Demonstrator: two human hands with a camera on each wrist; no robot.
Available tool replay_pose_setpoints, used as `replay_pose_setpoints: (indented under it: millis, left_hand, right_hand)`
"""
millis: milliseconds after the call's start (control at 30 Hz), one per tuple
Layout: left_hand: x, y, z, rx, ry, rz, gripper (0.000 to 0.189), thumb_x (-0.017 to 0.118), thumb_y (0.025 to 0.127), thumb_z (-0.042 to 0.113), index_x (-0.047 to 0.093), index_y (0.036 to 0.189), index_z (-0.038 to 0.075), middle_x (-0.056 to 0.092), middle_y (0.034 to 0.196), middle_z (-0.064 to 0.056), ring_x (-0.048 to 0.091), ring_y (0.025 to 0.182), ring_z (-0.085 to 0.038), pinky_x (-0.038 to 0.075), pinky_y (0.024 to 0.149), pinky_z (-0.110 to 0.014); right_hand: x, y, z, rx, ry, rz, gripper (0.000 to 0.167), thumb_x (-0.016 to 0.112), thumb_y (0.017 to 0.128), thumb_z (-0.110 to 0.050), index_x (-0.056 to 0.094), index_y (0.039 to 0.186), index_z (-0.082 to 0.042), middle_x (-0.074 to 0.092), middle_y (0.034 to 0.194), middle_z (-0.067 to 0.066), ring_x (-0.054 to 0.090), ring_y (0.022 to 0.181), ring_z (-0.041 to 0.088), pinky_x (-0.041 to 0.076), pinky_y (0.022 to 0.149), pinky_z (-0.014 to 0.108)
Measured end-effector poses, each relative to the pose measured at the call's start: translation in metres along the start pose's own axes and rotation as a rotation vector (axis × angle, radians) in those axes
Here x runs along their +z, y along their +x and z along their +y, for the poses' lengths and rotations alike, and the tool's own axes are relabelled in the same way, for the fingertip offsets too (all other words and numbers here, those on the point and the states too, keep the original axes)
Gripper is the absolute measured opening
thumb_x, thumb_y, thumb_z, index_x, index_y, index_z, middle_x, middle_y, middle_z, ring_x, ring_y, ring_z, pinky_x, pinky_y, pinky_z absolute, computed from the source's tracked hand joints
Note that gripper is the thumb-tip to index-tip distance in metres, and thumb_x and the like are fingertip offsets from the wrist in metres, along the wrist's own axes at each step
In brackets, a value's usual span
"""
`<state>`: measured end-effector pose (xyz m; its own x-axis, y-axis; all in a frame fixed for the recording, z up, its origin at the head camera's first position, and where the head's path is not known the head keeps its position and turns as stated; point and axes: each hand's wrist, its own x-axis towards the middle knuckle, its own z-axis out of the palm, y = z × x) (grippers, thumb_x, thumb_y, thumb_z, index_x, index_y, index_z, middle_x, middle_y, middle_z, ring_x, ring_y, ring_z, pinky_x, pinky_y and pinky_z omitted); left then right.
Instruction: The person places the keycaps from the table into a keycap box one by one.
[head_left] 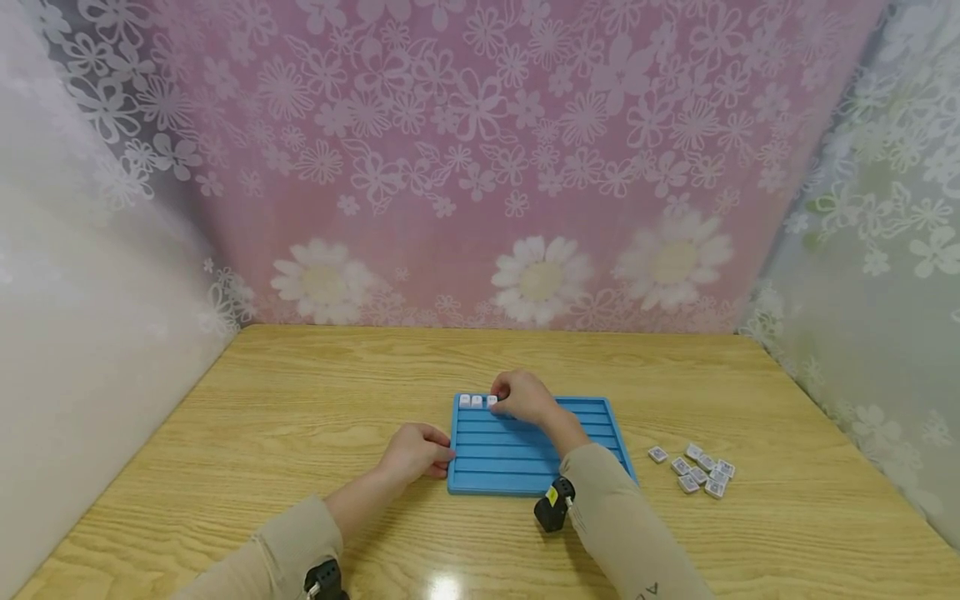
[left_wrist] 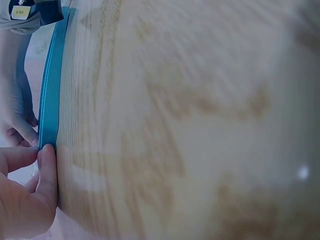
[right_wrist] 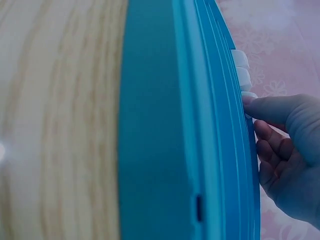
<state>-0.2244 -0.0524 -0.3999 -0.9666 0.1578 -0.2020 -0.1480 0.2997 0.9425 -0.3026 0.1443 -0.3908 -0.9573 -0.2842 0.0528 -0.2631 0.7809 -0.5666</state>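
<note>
A blue ridged tray (head_left: 495, 482) lies on the wooden table, its grooves running left to right. My right hand (head_left: 527, 398) pinches a small white tile (head_left: 492, 401) at the tray's far row; the right wrist view shows the thumb against it. Just left of that tile, two more white tiles (head_left: 471, 402) stand side by side in the far-left corner. My left hand (head_left: 414, 452) grips the tray's left edge, and the left wrist view shows its fingers pinching the blue rim (left_wrist: 51, 100).
Several loose white tiles (head_left: 697, 475) with printed faces lie in a cluster on the table (head_left: 315, 392) to the right of the tray. A pink floral curtain (head_left: 450, 208) hangs behind the table, with pale sheets at both sides.
</note>
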Motion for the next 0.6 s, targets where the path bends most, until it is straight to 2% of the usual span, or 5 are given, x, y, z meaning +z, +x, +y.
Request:
replay_pose_setpoints:
  millis: [600]
  left_hand:
    - [0.0001,0.0004,0.0001,0.002,0.011,0.005,0.017,0.065,0.081,-0.004,0.061,0.096,-0.012,0.060,0.074,-0.012,0.059,0.059,-0.013,0.057,0.057,-0.029]
  right_hand:
    - [0.0003,-0.0001,-0.0021,0.012,0.045,-0.022,0.014,0.073,0.080,-0.013,0.062,0.087,-0.009,0.051,0.074,0.002,0.045,0.065,0.017,0.038,0.057,0.029]
